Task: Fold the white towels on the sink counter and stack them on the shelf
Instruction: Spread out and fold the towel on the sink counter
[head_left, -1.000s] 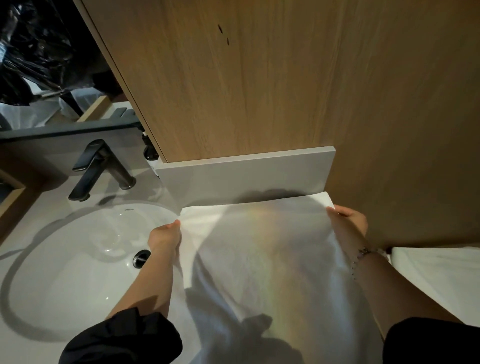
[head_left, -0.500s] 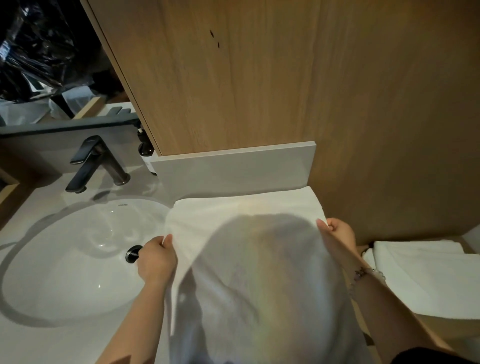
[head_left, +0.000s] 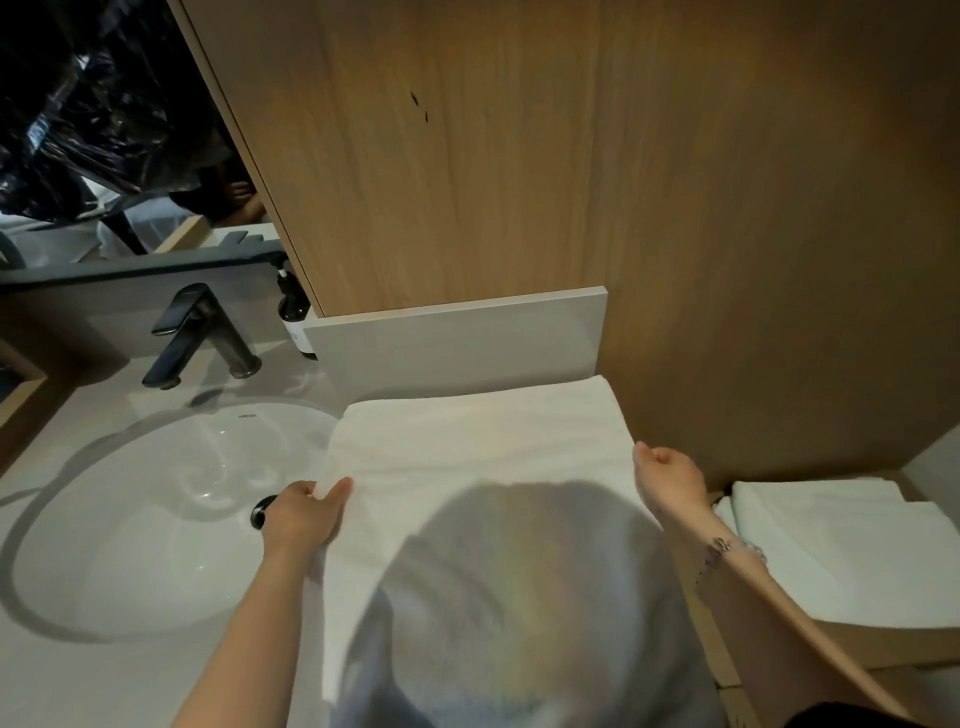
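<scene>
One white cloth towel (head_left: 467, 447) on pale desk (head_left: 62, 675): my left grip (head_left: 301, 517) pinches its left edge, my right grip (head_left: 670, 478) pinches its right.

This is a bathroom, because there is a round white sink (head_left: 130, 519) with a dark tap (head_left: 200, 338) in a pale worktop (head_left: 62, 686), a soap bottle (head_left: 292, 312), a mirror (head_left: 104, 130) above, and a white towel (head_left: 467, 441) near more folded towels (head_left: 831, 535).
</scene>
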